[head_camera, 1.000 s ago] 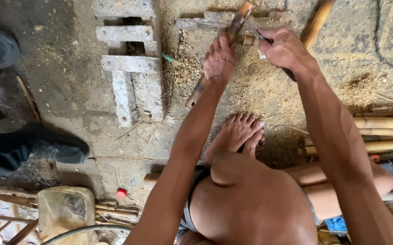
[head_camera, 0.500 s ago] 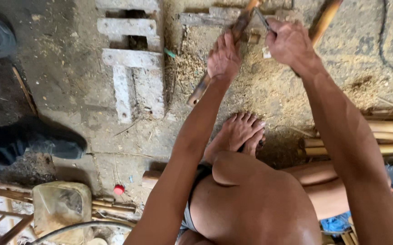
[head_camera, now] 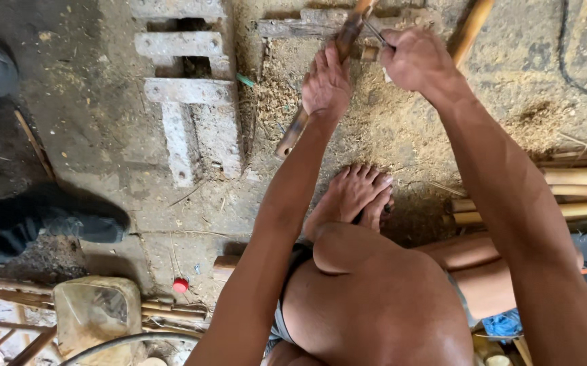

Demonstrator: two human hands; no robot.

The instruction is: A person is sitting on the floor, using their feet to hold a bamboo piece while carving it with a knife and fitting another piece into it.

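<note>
Over the sawdust-strewn floor point(head_camera: 402, 129) we pin a bamboo stick point(head_camera: 292, 137) with our left hand point(head_camera: 326, 85), fingers wrapped shut around it, likely to steady it for cutting; our right hand point(head_camera: 415, 61) is closed on a thin blade point(head_camera: 373, 32) set against it. The stick's long axis slants from lower left up toward the top edge, near our foot point(head_camera: 351, 196)

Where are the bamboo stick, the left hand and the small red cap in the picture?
bamboo stick point(head_camera: 292, 135), head view, on its lower end.
left hand point(head_camera: 326, 85), head view, on its back.
small red cap point(head_camera: 181, 285), head view, on its top.
</note>
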